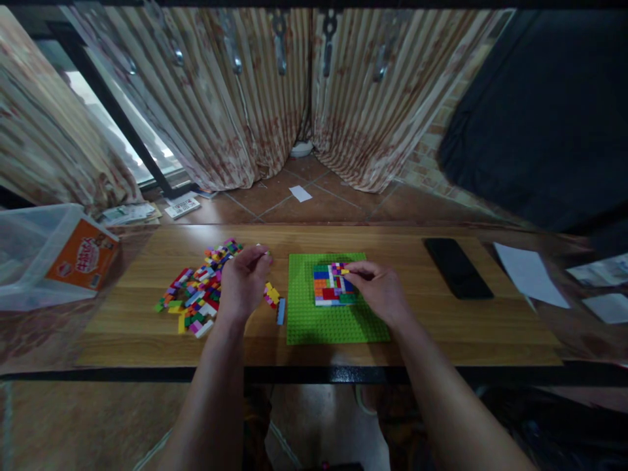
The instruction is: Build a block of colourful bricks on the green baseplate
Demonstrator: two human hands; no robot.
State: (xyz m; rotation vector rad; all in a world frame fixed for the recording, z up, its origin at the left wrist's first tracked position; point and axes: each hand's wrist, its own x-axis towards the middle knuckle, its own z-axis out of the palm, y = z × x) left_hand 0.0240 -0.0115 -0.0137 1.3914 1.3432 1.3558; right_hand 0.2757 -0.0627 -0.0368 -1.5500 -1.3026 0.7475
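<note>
My right hand [377, 288] pinches a small yellow building brick [345, 271] just over the far right part of a multicoloured brick build [330, 294]. That build stands on a green baseplate [314, 332]. Closed fingertips mark my left hand [244, 278], raised beside the brick pile; a small pale piece [267, 253] shows at them, too small to make out its kind. Loose bricks in many colours form the pile [199, 288], partly hidden behind my left hand. Between that hand and the baseplate lie a few yellow bricks [271, 293] and a light blue brick [280, 311].
A black phone [457, 268] lies on the right of the wooden table [392, 245], with white paper [530, 273] beyond it. At the left stands a clear plastic bin [39, 255] with an orange label. Curtains [235, 118] hang behind.
</note>
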